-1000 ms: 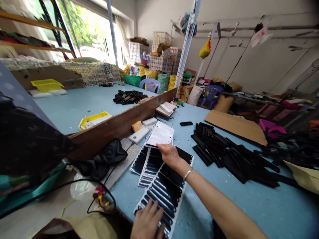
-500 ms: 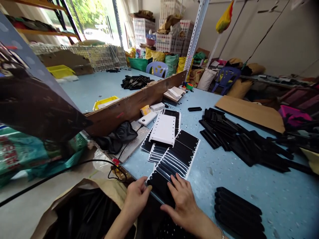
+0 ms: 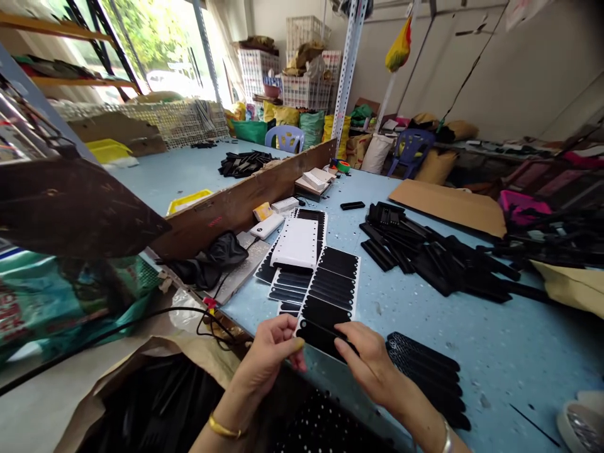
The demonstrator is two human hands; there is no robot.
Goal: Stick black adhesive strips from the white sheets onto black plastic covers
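Note:
A white sheet covered with black round-ended adhesive strips (image 3: 330,283) slants toward me at the table's near edge. My left hand (image 3: 276,346) pinches its lower left corner between thumb and fingers. At the sheet's lower right side, my right hand (image 3: 370,362) closes thumb and forefinger on the end of a black strip (image 3: 325,330). Behind it lie more such sheets (image 3: 287,283), partly covered by a white sheet with a row of dots down each side (image 3: 297,242). To the right of my right hand rests a row of loose black strips (image 3: 425,371).
A heap of black plastic pieces (image 3: 425,251) spreads across the right side, before a cardboard sheet (image 3: 448,204). A wooden divider (image 3: 250,195) runs along the table's left. An open sack of black pieces (image 3: 160,396) stands below left. A white phone-like device (image 3: 267,226) lies by the divider.
My right hand has gone from lying spread on the sheet to pinching a strip at its right side. My left hand still holds the corner. The view has shifted slightly right.

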